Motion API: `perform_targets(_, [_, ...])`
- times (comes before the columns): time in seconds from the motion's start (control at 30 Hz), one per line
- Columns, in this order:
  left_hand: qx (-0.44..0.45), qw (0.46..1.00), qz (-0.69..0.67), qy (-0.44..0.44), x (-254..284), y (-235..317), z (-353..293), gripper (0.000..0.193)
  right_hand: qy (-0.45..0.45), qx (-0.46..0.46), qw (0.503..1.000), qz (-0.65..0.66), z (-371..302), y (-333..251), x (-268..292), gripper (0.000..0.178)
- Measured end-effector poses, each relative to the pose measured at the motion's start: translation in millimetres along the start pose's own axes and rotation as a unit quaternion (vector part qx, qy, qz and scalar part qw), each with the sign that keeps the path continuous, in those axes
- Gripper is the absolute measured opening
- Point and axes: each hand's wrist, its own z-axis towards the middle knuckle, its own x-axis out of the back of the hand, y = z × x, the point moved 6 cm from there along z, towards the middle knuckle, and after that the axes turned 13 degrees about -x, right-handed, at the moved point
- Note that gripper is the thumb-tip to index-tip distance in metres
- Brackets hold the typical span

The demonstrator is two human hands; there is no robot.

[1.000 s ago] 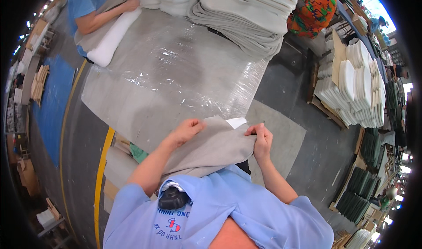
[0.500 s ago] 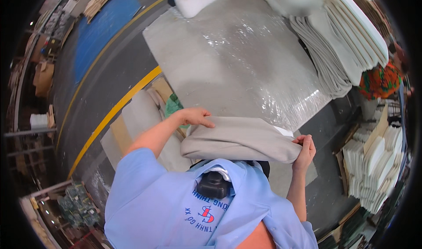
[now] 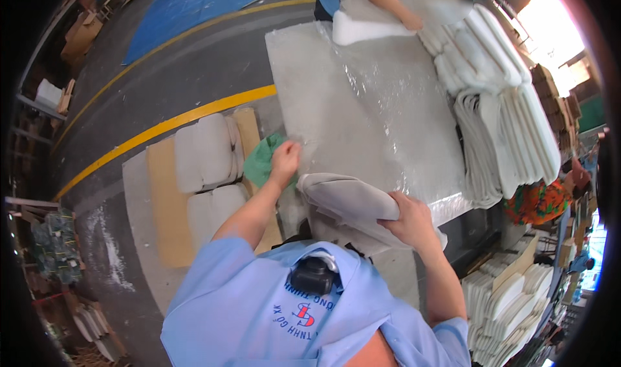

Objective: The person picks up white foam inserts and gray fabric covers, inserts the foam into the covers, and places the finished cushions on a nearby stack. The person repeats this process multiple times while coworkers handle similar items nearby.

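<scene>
Wearing light-blue shirt, black device at collar. Right hand clamps folded gray fabric cover, thumb over top, other fingers mostly hidden. Cover sits between torso and table, at the table's near edge, far end pointing left. Left hand off the cover, fingers curled nearly closed, overlapping green cloth in view; can't tell if it holds anything.

Handling, judged by look: cover likely light, soft, floppy, not fragile; fabric should grip okay but sag if held at one end. Best hold: folded rim, one hand each end.

Left, low down: pale pads on brown cardboard. Ahead: film-covered table, shiny, probably slippery. Farther, right side: stacked gray covers, white cushions. Far edge: co-worker's hand by white padding.
</scene>
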Motion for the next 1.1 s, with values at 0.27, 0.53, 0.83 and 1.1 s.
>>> perform_targets(0.27, [0.057,0.948,-0.154,-0.272,-95.6,64.6,-86.0,0.035,0.158,-0.119,0.86,0.47,-36.5,73.6,52.5,0.049])
perform_targets(0.53, [-0.141,0.898,-0.061,-0.413,-231.0,218.6,-37.9,0.037,0.298,-0.104,0.591,0.742,-73.7,61.2,18.1,0.055])
perform_targets(0.83, [-0.04,0.663,0.063,-0.744,-236.2,134.0,-80.8,0.034,-0.053,-0.14,0.672,0.726,-149.1,17.1,-99.5,0.065])
perform_targets(1.1, [-0.137,0.549,0.307,-0.765,-207.5,73.9,-83.8,0.031,-0.116,-0.073,0.77,0.623,-137.1,28.3,-161.7,0.058])
